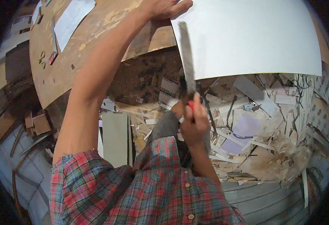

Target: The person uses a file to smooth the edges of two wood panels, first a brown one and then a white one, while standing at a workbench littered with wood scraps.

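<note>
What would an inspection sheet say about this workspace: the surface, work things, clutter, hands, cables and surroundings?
Surface: worn, stained wooden table; a pale paper and what look like green-handled scissors lie on it.
Work things: large white sheet; long flat-bladed tool beside or over its left edge, contact unclear.
Clutter: scraps below the table, including a lilac sheet and crumpled brownish wrapping.
Hands: left hand at the white sheet's left edge, partly cropped; right hand grips the tool near its red part.
Cables: thin dark strands at right, possibly cables; unclear.
Surroundings: ribbed grey surface at lower right; picture edges dark.
</note>
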{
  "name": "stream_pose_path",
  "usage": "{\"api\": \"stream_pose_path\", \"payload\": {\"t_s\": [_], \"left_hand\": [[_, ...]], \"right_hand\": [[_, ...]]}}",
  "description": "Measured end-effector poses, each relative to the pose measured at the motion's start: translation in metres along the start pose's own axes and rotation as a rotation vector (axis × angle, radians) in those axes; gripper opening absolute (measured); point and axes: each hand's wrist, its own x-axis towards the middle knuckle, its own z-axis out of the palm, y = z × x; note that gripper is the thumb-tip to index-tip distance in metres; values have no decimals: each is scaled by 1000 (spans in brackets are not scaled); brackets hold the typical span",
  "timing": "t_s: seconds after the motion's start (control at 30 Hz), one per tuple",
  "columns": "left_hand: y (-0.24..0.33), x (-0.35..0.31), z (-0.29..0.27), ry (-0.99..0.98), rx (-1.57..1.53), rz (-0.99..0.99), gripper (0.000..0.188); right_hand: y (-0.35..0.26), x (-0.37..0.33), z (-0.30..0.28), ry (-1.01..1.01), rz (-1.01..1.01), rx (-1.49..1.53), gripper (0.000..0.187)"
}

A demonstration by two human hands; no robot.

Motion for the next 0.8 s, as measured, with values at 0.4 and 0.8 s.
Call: {"api": "stream_pose_path", "payload": {"t_s": [0.4, 0.8], "left_hand": [[27, 33, 2, 210, -21, -122, 58], [19, 36, 8, 89, 91, -125, 62]], "right_hand": [[58, -27, -115, -369, -235, -395, 60], [52, -1, -97, -319, -149, -391, 72]]}}
